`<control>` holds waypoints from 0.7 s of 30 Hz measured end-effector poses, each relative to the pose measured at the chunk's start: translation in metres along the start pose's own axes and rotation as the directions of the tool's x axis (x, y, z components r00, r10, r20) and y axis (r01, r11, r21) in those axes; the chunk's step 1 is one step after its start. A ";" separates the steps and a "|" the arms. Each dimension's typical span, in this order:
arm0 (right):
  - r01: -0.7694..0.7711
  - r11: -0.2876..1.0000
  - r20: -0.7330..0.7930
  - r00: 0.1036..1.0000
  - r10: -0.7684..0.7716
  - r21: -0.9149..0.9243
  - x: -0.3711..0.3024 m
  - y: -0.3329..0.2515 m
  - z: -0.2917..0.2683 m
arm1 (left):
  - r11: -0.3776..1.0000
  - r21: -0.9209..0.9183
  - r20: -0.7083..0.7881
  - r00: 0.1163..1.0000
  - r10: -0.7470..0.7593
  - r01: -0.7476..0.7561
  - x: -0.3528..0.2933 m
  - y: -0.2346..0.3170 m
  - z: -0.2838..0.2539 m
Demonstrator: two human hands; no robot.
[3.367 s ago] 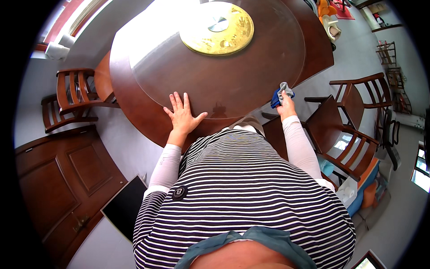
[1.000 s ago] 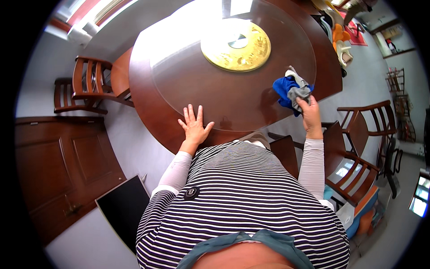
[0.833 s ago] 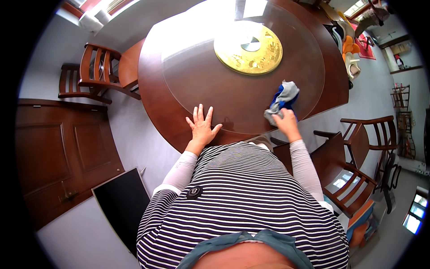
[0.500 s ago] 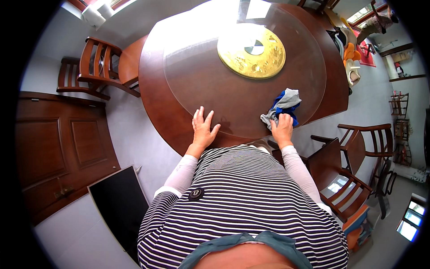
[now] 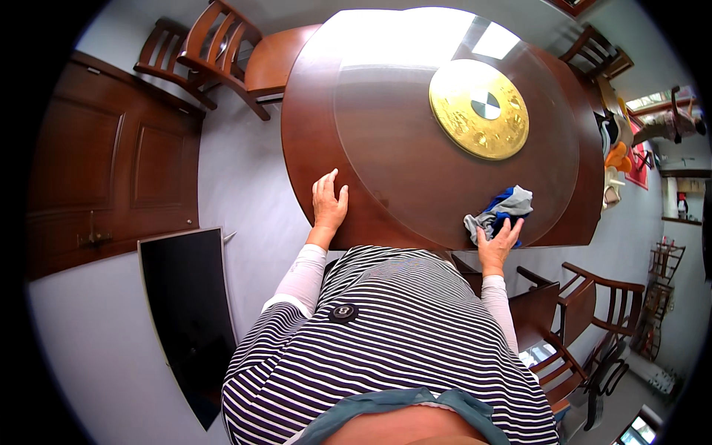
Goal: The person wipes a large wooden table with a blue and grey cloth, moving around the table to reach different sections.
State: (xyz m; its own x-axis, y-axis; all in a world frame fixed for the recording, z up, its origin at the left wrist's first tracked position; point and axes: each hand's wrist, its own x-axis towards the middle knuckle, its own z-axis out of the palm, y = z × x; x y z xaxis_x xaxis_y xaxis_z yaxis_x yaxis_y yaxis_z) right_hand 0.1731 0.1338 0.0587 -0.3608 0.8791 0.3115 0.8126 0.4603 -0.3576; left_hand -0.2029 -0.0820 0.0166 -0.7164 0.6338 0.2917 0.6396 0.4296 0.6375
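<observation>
A crumpled grey and blue cloth (image 5: 521,199) lies near the front edge of a round clear sheet on the dark wooden table (image 5: 315,141). My right hand (image 5: 498,245) is at the cloth's near side, thumb and fingers spread apart, fingertips touching it. The underside of those fingers is hidden. Over the table's left front rim is my left hand (image 5: 330,204), open and holding nothing, its fingers loosely stretched. Farther off, toward the table's middle, a round gold-patterned disc (image 5: 460,122) with a pale centre sits beyond both hands.
Wooden chairs (image 5: 215,44) stand left of the table, and more chairs (image 5: 604,304) crowd the right side. A dark panel (image 5: 185,311) leans by the wall near a brown door (image 5: 89,148). At the far right, a person (image 5: 671,122) is partly in view.
My view has turned, so the table sits farther right in it. My left hand has shifted left onto the wooden rim. The right hand's fingers have spread from a closed hold on the cloth.
</observation>
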 end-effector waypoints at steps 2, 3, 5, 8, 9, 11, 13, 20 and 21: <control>-0.003 1.000 0.000 1.000 0.003 -0.003 0.004 0.010 0.005 | 1.000 -0.003 0.047 0.999 -0.028 0.028 -0.005 -0.011 -0.009; -0.027 0.999 0.082 0.996 0.030 -0.043 0.006 0.019 0.012 | 0.997 -0.036 0.023 0.998 -0.061 0.061 -0.007 -0.011 -0.012; -0.020 0.996 0.154 0.987 0.033 -0.086 0.010 0.023 0.020 | 0.994 -0.060 0.058 0.994 -0.090 0.093 -0.011 -0.016 -0.013; 0.107 0.994 0.161 0.981 -0.108 0.013 0.018 0.019 0.031 | 0.993 -0.069 0.015 0.995 -0.098 0.099 -0.007 -0.012 -0.009; 0.168 0.985 0.170 0.970 -0.174 0.048 0.021 0.005 0.032 | 0.990 -0.059 0.018 0.992 -0.129 0.129 -0.006 -0.012 -0.008; 0.243 0.964 0.212 0.942 -0.262 0.109 0.026 -0.028 0.029 | 0.985 -0.059 0.026 0.987 -0.161 0.163 0.000 -0.012 -0.008; 0.289 0.944 0.245 0.915 -0.321 0.157 0.029 -0.056 0.029 | 0.979 -0.068 0.041 0.981 -0.188 0.191 0.000 -0.010 -0.009; 0.437 0.670 0.219 0.715 -0.664 0.600 0.050 -0.160 0.035 | 0.840 -0.395 -0.047 0.906 -0.422 0.370 -0.003 -0.004 -0.028; 0.448 0.604 0.238 0.638 -0.733 0.659 0.045 -0.178 0.033 | 0.841 -0.360 -0.070 0.887 -0.456 0.404 -0.008 0.003 -0.037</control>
State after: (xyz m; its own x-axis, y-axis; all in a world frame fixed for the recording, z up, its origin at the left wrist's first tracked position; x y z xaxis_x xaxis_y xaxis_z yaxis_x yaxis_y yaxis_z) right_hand -0.0030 0.0956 0.1077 -0.9345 0.2530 0.2506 0.0280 0.7538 -0.6565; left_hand -0.2058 -0.1097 0.0423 -0.9466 0.3220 0.0180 0.1485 0.3859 0.9105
